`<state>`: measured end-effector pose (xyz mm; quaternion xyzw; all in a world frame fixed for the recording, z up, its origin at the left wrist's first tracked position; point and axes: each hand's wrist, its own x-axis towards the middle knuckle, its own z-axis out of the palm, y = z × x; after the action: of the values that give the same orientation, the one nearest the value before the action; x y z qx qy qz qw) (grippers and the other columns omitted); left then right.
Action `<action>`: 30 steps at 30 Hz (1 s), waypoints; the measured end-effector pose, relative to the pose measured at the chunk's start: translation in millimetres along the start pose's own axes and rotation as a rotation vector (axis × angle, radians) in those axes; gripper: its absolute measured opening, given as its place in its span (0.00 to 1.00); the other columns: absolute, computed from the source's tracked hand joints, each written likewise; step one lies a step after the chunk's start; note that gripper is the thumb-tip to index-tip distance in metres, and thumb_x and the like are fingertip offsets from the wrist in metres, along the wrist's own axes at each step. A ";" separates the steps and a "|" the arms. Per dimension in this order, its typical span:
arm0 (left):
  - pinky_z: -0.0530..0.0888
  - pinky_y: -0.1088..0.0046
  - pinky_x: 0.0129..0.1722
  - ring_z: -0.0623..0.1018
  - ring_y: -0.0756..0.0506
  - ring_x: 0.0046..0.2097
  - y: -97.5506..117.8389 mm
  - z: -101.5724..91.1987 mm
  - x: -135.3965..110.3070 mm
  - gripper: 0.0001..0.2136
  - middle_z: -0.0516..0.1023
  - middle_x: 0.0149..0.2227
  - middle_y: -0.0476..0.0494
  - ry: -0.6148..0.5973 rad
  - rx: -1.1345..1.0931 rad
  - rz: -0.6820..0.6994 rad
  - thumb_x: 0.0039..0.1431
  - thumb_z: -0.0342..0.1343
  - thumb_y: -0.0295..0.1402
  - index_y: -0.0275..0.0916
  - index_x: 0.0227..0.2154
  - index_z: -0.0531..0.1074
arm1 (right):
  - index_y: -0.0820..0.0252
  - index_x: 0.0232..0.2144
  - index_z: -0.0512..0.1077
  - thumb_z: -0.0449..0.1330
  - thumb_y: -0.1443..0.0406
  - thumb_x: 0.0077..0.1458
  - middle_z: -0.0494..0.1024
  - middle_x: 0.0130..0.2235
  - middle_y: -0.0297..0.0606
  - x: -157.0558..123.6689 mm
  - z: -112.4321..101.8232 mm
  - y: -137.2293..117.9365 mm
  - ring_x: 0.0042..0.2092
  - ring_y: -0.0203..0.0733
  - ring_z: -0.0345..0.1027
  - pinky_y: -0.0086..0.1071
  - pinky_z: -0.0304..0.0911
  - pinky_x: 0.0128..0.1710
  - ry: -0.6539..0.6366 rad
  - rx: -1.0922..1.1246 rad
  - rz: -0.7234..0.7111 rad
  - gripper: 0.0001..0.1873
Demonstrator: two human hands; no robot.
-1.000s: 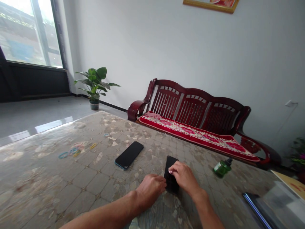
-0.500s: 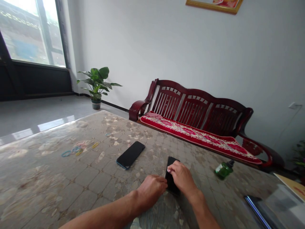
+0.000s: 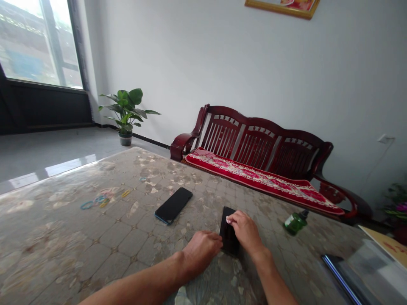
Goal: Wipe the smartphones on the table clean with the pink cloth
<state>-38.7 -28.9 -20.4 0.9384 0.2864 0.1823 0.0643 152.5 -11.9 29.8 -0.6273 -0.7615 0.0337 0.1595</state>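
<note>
In the head view, the right hand (image 3: 245,229) has shifted slightly up the phone (image 3: 229,242) over the last second, its fingertips now nearer the far end of the screen. More of the glass below them shows, so the fingers appear to be working along the surface while the phone stays put. The phone lies flat on the bench (image 3: 135,231) between the hands. The right hand pinches a pale scrap (image 3: 228,219), too small to identify, against the screen. The left hand (image 3: 203,249) has its fingers bent and close together at the phone's near left edge, seemingly steadying it; whether it grips, I cannot tell.

The phone is a thin, dark, glossy slab; the second phone (image 3: 174,206), to its left, matches it, with rounded corners and a bluish rim. The bench has a shiny cover patterned with flowers and a lattice. Thin, bendy loops (image 3: 87,205) lie at left; the green, see-through bottle (image 3: 295,223) has a dark top.
</note>
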 end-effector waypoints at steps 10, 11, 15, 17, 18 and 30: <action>0.72 0.76 0.39 0.79 0.47 0.37 -1.0 2.8 -0.7 0.09 0.78 0.34 0.48 0.035 0.019 0.010 0.66 0.51 0.26 0.38 0.29 0.71 | 0.53 0.32 0.79 0.56 0.71 0.54 0.79 0.37 0.34 -5.7 -14.2 8.3 0.41 0.38 0.72 0.27 0.59 0.40 -0.099 0.048 0.030 0.12; 0.72 0.76 0.39 0.79 0.47 0.37 -1.5 3.8 -0.8 0.09 0.78 0.34 0.48 0.035 0.020 0.011 0.66 0.51 0.26 0.38 0.29 0.71 | 0.53 0.33 0.79 0.55 0.70 0.56 0.79 0.38 0.35 -4.0 -10.9 8.4 0.42 0.38 0.72 0.27 0.59 0.41 -0.052 0.016 0.047 0.13; 0.72 0.76 0.40 0.79 0.47 0.37 -2.9 8.1 -0.8 0.09 0.79 0.35 0.47 0.043 -0.006 -0.007 0.66 0.51 0.26 0.38 0.30 0.73 | 0.53 0.34 0.79 0.55 0.70 0.57 0.79 0.39 0.35 -2.0 -5.4 8.0 0.44 0.39 0.71 0.28 0.59 0.43 0.009 -0.016 0.047 0.13; 0.72 0.76 0.41 0.78 0.48 0.37 -2.6 8.8 -0.9 0.10 0.79 0.35 0.46 0.056 -0.027 -0.022 0.66 0.50 0.26 0.38 0.31 0.74 | 0.52 0.32 0.79 0.56 0.70 0.55 0.80 0.38 0.34 -5.1 -9.8 7.1 0.41 0.38 0.72 0.27 0.59 0.41 -0.042 0.021 0.028 0.13; 0.72 0.76 0.42 0.78 0.48 0.37 -2.2 8.6 -1.0 0.10 0.79 0.35 0.46 0.063 -0.037 -0.029 0.67 0.49 0.27 0.38 0.32 0.74 | 0.52 0.31 0.80 0.56 0.71 0.54 0.80 0.37 0.33 -7.4 -13.1 6.5 0.40 0.37 0.72 0.27 0.59 0.40 -0.076 0.044 0.014 0.13; 0.73 0.74 0.48 0.79 0.46 0.43 0.7 -9.2 -3.7 0.09 0.81 0.43 0.45 0.035 -0.127 -0.069 0.65 0.51 0.27 0.41 0.38 0.77 | 0.53 0.31 0.78 0.54 0.72 0.54 0.79 0.37 0.34 -14.5 -19.9 3.3 0.44 0.38 0.70 0.28 0.58 0.43 -0.099 0.021 -0.070 0.14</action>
<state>-44.6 -31.5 -12.8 0.9186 0.3077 0.2143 0.1251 163.7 -28.1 44.9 -0.5962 -0.7895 0.0672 0.1295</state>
